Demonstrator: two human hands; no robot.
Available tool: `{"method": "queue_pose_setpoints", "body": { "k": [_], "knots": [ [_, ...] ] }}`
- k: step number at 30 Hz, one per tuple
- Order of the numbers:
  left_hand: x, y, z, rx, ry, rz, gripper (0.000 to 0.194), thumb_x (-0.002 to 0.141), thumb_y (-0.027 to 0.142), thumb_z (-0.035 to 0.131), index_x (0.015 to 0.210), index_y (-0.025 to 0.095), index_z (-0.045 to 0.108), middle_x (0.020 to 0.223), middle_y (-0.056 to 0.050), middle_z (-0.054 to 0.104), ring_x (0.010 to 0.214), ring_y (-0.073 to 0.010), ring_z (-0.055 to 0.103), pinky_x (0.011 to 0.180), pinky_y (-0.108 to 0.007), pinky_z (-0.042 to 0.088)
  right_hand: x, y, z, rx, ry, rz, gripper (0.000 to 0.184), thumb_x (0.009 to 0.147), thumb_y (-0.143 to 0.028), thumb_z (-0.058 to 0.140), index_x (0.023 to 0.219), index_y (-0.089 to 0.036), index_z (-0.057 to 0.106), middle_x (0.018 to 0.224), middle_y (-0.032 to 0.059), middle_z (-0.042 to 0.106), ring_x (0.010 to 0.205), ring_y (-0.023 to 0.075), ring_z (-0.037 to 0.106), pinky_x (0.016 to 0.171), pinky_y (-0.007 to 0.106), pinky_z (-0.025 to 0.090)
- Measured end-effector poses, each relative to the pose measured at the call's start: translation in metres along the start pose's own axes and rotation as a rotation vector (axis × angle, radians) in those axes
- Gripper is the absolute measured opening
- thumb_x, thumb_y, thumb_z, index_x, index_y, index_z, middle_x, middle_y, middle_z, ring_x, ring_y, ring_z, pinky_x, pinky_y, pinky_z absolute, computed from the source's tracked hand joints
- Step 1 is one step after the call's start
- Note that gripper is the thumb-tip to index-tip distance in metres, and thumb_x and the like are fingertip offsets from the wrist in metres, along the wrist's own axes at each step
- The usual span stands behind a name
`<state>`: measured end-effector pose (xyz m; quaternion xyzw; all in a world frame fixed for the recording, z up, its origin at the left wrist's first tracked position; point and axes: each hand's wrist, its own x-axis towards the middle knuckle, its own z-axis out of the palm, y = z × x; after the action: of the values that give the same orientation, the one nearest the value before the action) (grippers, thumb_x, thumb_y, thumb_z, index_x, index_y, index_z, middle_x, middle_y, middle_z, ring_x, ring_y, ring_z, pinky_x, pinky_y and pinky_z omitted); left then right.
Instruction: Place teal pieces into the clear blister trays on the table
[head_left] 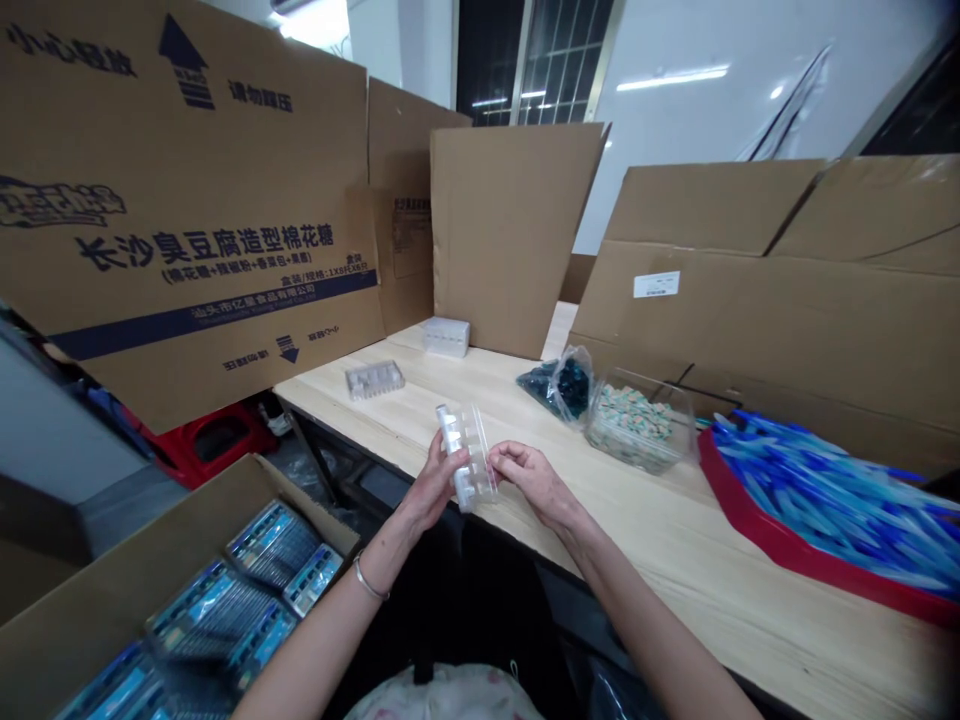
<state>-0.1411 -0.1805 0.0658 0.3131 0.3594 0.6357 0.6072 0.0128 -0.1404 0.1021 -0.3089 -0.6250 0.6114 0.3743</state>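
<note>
My left hand (433,487) is wrapped round the near-left side of a clear plastic blister tray (454,435), held tilted above the table's front edge. A row of moulded pockets runs along it, and a transparent flap stands out on its right. With thumb and fingertips together, my right hand (527,482) grips the right edge of that flap. Beyond the hands lie another clear moulded tray (375,380) and a stack of clear trays (446,337).
Along the back stand a bag of dark pieces (559,385), a clear tub of small pale pieces (637,425) and a red tray (739,505) of blue plastic items. Tall cardboard boxes (517,235) wall the table. At lower left, a carton (259,480) holds blue packs.
</note>
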Motion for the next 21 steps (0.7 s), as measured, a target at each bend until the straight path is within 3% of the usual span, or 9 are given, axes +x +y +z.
{"method": "queue_pose_setpoints", "body": {
  "k": [6,11,14,17,19,21],
  "knots": [
    [0.015,0.005,-0.014,-0.040,0.016,-0.008,0.070,0.069,0.036,0.069,0.129,0.027,0.034,0.097,-0.006,0.059,0.083,-0.0202,0.060,0.075,-0.037,0.047,0.028,0.000,0.005,-0.108,-0.132,-0.007,0.018,0.074,-0.033,0.059,0.077,-0.015,0.058,0.063,-0.0015,0.058,0.060,0.0112,0.053,0.063,0.025,0.042],
    [0.019,0.013,-0.043,-0.097,0.135,0.047,0.051,0.071,0.035,0.068,0.116,0.023,0.046,0.092,-0.003,0.059,0.081,-0.0157,0.059,0.075,-0.031,0.046,0.062,-0.002,0.004,-0.270,-0.125,-0.067,0.014,0.077,-0.029,0.053,0.078,-0.015,0.056,0.063,-0.0011,0.057,0.060,0.0114,0.054,0.063,0.025,0.043],
    [0.013,0.017,-0.068,-0.149,0.222,0.018,0.039,0.073,0.036,0.067,0.105,0.020,0.051,0.089,-0.002,0.059,0.078,-0.0145,0.060,0.074,-0.029,0.047,0.095,0.007,0.001,-0.570,-0.074,-0.189,0.010,0.078,-0.021,0.048,0.078,-0.015,0.057,0.068,0.0008,0.059,0.063,0.0121,0.055,0.062,0.023,0.043],
    [0.005,0.020,-0.088,-0.202,0.272,-0.004,0.036,0.075,0.035,0.065,0.105,0.019,0.052,0.093,-0.004,0.061,0.082,-0.0164,0.061,0.075,-0.031,0.048,0.131,0.030,0.006,-1.081,-0.059,-0.301,0.015,0.081,-0.014,0.043,0.081,-0.014,0.058,0.082,0.0061,0.062,0.074,0.0146,0.057,0.070,0.024,0.043],
    [0.000,0.023,-0.096,-0.235,0.293,-0.008,0.037,0.076,0.034,0.064,0.107,0.019,0.052,0.095,-0.004,0.062,0.082,-0.0166,0.062,0.076,-0.031,0.049,0.152,0.050,0.013,-1.362,-0.094,-0.271,0.020,0.082,-0.008,0.040,0.085,-0.012,0.059,0.090,0.0103,0.062,0.084,0.0170,0.057,0.075,0.026,0.042],
    [-0.004,0.026,-0.100,-0.271,0.299,-0.022,0.037,0.077,0.034,0.063,0.108,0.019,0.052,0.097,-0.005,0.062,0.083,-0.0178,0.062,0.076,-0.034,0.050,0.168,0.070,0.020,-1.478,-0.121,-0.217,0.024,0.081,-0.001,0.038,0.087,-0.010,0.060,0.093,0.0138,0.062,0.089,0.0194,0.057,0.077,0.027,0.042]
  ]
}}
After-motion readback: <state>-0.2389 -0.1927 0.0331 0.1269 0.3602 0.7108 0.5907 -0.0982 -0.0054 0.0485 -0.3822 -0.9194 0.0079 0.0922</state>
